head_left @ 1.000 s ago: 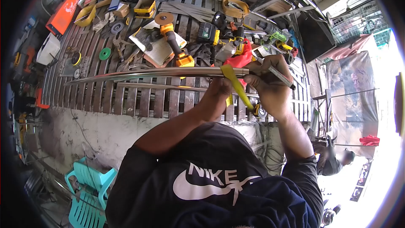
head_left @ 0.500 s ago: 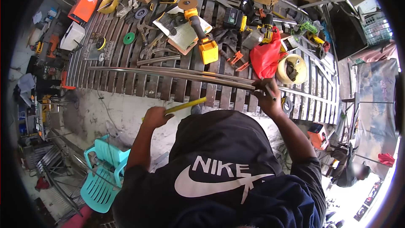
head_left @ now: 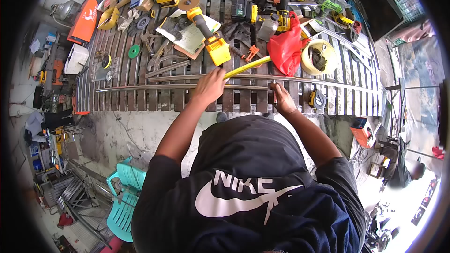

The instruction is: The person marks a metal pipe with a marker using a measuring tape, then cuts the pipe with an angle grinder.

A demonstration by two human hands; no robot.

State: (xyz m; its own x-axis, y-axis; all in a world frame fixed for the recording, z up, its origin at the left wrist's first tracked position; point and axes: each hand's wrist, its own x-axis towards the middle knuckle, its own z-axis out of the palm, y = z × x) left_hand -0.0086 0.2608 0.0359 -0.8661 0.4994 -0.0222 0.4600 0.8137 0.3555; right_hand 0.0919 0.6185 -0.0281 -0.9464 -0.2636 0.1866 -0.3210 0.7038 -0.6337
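Observation:
My left hand [head_left: 210,85] is closed around the yellow measuring stick [head_left: 247,67], which slants up to the right over the slatted metal bench. Under that hand runs a thin metal tube [head_left: 154,87]. My right hand [head_left: 282,98] is at the tube's right end, fingers closed on something I cannot make out. Just behind lies a longer metal tube [head_left: 323,82]. A yellow angle grinder [head_left: 217,50] lies beyond my left hand, and a red plastic bag [head_left: 285,51] beyond my right.
A round tub [head_left: 319,57] and a tape measure [head_left: 317,99] are on the slatted bench [head_left: 152,105]. A green disc [head_left: 134,51] and hand tools lie at left. A turquoise chair [head_left: 123,215] stands below left. Another person [head_left: 402,173] is at far right.
My left hand has moved up and right onto the bench with the yellow stick. My right hand has moved slightly left and down. The nearer tube now lies apart from the longer one.

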